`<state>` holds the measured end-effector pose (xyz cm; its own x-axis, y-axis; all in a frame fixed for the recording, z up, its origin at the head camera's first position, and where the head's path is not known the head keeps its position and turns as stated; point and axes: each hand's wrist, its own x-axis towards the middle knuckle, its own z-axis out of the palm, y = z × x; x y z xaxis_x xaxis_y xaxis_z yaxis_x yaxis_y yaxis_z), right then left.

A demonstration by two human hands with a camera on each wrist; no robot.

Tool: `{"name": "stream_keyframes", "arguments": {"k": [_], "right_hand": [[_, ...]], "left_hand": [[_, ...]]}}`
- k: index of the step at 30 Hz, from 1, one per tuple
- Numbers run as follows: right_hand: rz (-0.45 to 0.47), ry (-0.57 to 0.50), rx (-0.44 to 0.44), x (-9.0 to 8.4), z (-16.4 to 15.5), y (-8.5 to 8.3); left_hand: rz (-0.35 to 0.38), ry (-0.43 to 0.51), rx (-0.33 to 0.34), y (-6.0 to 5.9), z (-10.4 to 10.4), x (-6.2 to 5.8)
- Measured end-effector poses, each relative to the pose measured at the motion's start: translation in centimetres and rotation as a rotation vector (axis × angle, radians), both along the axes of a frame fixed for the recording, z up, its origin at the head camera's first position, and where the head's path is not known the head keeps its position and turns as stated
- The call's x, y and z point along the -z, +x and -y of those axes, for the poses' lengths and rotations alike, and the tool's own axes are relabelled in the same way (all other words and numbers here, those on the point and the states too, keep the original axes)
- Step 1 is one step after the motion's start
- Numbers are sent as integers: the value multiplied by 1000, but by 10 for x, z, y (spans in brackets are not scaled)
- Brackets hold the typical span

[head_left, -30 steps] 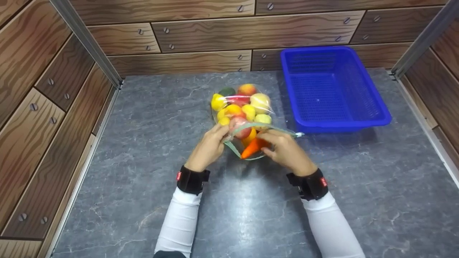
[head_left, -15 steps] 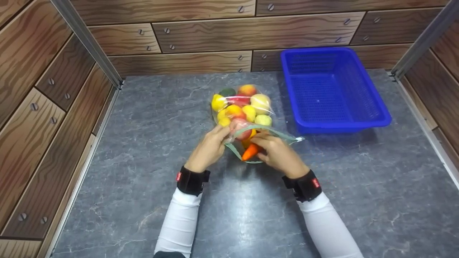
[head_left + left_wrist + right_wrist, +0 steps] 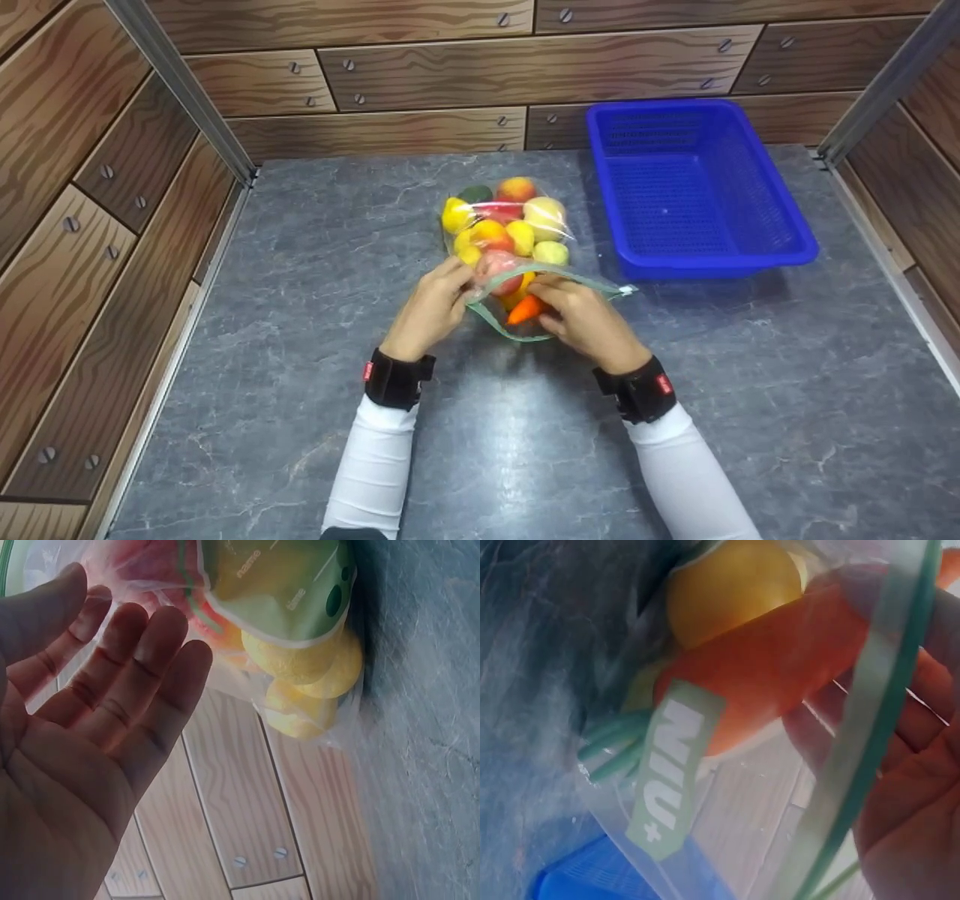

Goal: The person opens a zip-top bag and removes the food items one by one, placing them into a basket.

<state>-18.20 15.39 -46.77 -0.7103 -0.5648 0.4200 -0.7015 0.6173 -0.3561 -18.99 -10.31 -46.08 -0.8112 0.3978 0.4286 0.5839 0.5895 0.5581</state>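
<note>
Since a second ago the right hand (image 3: 589, 319) has slid inward and nearer the person, and the carrot (image 3: 525, 309) has gone with it, deeper into the bag's mouth; the left hand (image 3: 433, 307) barely shifts. Now the right fingers are curled around the carrot inside the clear zip bag (image 3: 517, 247), which lies on the grey table (image 3: 300, 300) just left of the blue basket (image 3: 694, 187). Left fingers lie nearly straight against the bag's rim, holding it apart without a clear pinch.

Risk: if that rim slips, the mouth could fold over the right hand and snag the carrot; a pull could also drag the whole bag and roll the fruit (image 3: 502, 217) out.

Hard to read: the right fingertips are hidden by plastic, and the wrist views are blurred and close.
</note>
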Motion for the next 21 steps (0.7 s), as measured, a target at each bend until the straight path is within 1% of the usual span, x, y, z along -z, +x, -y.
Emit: {"name": "stream_keyframes", "arguments": {"k": [5, 14, 21], "right_hand": [[-41, -38, -18, -6, -4, 3], [-144, -133, -83, -12, -12, 1], [-125, -212, -114, -14, -17, 1]], "left_hand": [[-12, 36, -8, 0, 4, -3], [-5, 78, 15, 1, 6, -5], [21, 100, 47, 0, 5, -6]]}}
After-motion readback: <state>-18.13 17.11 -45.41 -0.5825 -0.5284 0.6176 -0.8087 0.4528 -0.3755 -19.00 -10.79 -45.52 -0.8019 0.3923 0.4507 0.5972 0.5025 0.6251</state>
